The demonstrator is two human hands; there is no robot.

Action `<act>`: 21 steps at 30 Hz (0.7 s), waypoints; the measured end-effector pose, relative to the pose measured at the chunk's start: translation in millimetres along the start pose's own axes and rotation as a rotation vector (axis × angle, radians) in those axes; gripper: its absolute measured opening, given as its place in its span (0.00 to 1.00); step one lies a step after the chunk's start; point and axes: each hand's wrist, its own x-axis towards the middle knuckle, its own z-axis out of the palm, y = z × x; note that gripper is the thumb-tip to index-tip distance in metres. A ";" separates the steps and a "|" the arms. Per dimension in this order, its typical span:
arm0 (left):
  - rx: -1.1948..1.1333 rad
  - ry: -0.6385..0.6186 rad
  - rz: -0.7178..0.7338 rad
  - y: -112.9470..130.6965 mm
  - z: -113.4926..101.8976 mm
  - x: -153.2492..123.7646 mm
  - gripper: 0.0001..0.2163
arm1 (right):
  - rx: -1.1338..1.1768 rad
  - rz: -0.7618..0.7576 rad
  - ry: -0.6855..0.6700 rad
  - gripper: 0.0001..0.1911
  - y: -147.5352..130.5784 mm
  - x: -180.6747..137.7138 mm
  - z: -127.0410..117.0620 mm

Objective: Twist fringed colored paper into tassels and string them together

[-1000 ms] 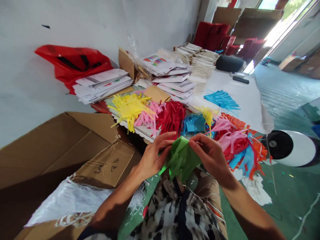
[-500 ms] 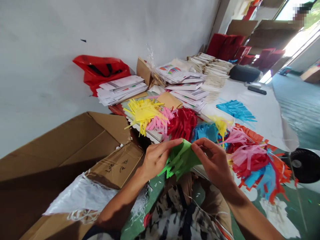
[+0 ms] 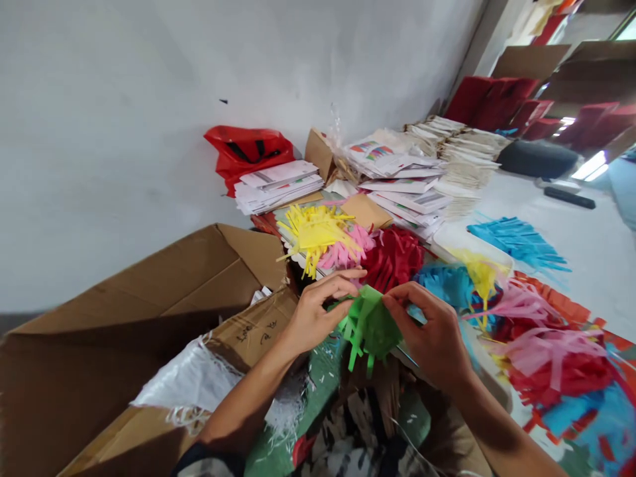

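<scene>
Green fringed tissue paper (image 3: 370, 324) hangs in front of my body, its cut strips pointing down. At its right upper edge, my right hand (image 3: 437, 334) pinches the paper between thumb and fingers. My left hand (image 3: 320, 311) is on the opposite side, thumb and fingertips closed around the left upper edge. Just beyond lie fringed tissue bundles: yellow (image 3: 318, 232), pink (image 3: 350, 246), red (image 3: 395, 257) and blue (image 3: 447, 286).
An open cardboard box (image 3: 218, 265) with a white stringy bundle (image 3: 191, 377) stands at left. Paper packets (image 3: 278, 182), a red bag (image 3: 253, 156) and stacked packs (image 3: 464, 149) line the wall. More mixed tissue fringe (image 3: 556, 361) lies at right, near blue fringe (image 3: 519, 242) on the white tabletop.
The view has swung left, so the surroundings sit further right. Both hands still hold the green paper; the left fingers have shifted along its top edge, and its strips hang more freely.
</scene>
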 end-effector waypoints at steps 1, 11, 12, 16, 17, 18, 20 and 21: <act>0.027 -0.008 0.035 1.4 -6.6 1.8 0.04 | 0.005 0.013 -0.002 0.11 0.4 3.0 1.6; -0.172 0.101 -0.229 3.3 -114.1 2.8 0.14 | 0.367 0.293 0.185 0.17 23.2 24.9 23.8; -0.176 0.179 -0.249 2.2 -126.4 6.0 0.17 | 0.407 0.326 0.210 0.18 26.9 27.4 25.2; 0.014 0.417 -0.324 3.6 -169.3 34.2 0.20 | 0.566 0.428 0.294 0.19 47.1 38.3 25.7; 0.084 0.461 -0.340 4.3 -178.2 44.6 0.19 | 0.607 0.451 0.333 0.18 53.0 41.0 24.2; 0.135 0.504 -0.349 4.0 -186.6 56.1 0.18 | 0.643 0.472 0.386 0.18 58.8 43.3 22.0; 0.165 0.570 -0.317 -1.3 -202.8 83.4 0.18 | 0.690 0.505 0.504 0.19 69.4 46.9 15.1; 0.138 0.598 -0.262 -6.8 -211.1 99.3 0.17 | 0.697 0.511 0.561 0.19 73.5 47.9 10.7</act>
